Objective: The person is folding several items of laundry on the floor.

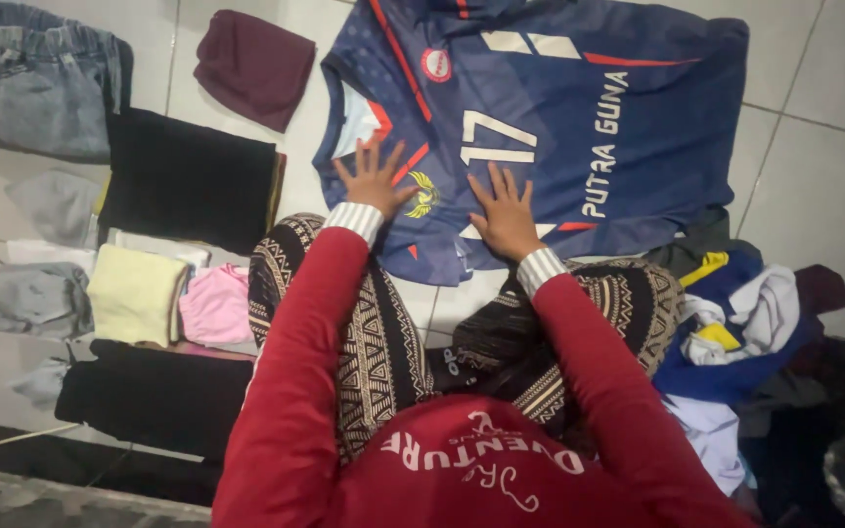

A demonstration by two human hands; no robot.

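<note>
Navy-blue sports jersey [579, 127] with red and white trim lies spread flat on the pale tiled floor [814, 186] before my knees. My left hand [376, 181] and right hand [506, 213] press on it, open and flat, fingers splayed, grasping nothing. Slick fabric could slide and bunch under my palms. The unsorted heap of clothes [745, 323] at my right could snag its hem; the folded yellow cloth [134, 293] sits well apart.

On the white tiled floor [833, 88], folded clothes lie at the left: grey jeans [36, 83], a maroon piece [254, 66], black garments [188, 176], a pale yellow piece [134, 293] just beside a pink one [215, 305]. An unfolded heap [745, 323] lies at the right.
</note>
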